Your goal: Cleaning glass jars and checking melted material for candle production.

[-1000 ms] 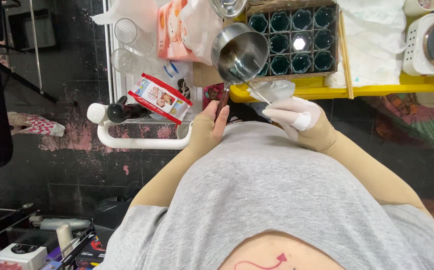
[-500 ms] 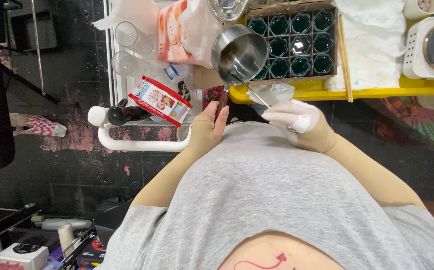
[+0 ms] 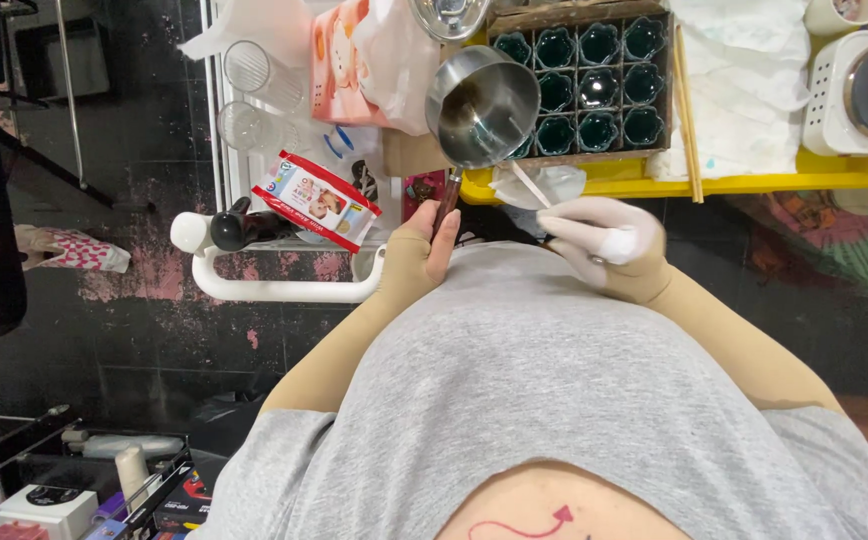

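Both of your hands are busy at the near edge of the yellow tray (image 3: 654,178). Your left hand (image 3: 412,262), in a tan sleeve that covers the palm, is closed round the dark reddish handle (image 3: 445,203) of a small steel pot (image 3: 482,105); the thumb lies along the handle. You hold the pot just above the tray's left end, tilted a little, its rim overlapping the near left corner of the mould grid (image 3: 584,80). Dark green liquid shows in the bottom of the pot.

Your right hand (image 3: 604,240), in a white glove, is pinched shut on a thin pale stick (image 3: 530,185) that slants up and left toward the pot; its far tip lies just under the pot's rim, over a crumpled clear plastic scrap (image 3: 544,185) on the tray edge.

Twelve cells of the grid hold dark green fill, in a brown box. Right of the box lie white cloths (image 3: 739,90), with long chopsticks (image 3: 687,110) laid along their left edge, and past them a white hotplate (image 3: 866,90).

Left of the pot sit a pink printed bag (image 3: 339,70), two clear glasses (image 3: 249,95) and a red-and-white packet (image 3: 316,198) on a white cart (image 3: 274,288). Black tiles (image 3: 124,320) lie below.
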